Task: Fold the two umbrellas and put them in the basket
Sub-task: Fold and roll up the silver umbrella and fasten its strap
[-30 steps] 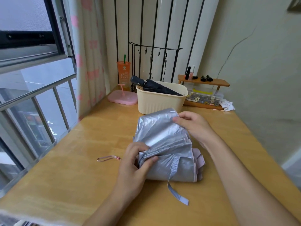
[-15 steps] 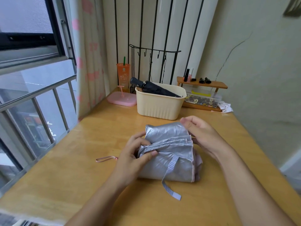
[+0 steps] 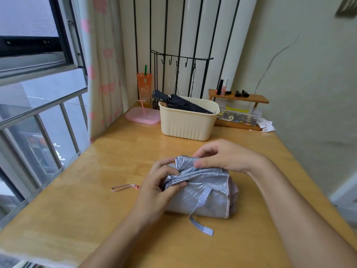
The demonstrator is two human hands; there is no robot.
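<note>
Pinching the silver umbrella [image 3: 210, 202] lying on the surface [image 3: 87, 200], short of the basket [image 3: 185, 124]: left hand [image 3: 154, 188] on gathered pleats, right hand [image 3: 229, 157] on the top fold. Likely light, soft, slippery, springing loose; best gripped around the rolled middle, near the strap [image 3: 203, 196].

I count two umbrellas: one silver umbrella [image 3: 208, 198] and one dark umbrella [image 3: 185, 104]. I count one cream basket [image 3: 187, 124], one orange cup [image 3: 144, 88], one pink loop strap [image 3: 124, 188], one wooden shelf [image 3: 255, 98] and one desk [image 3: 77, 200].
</note>
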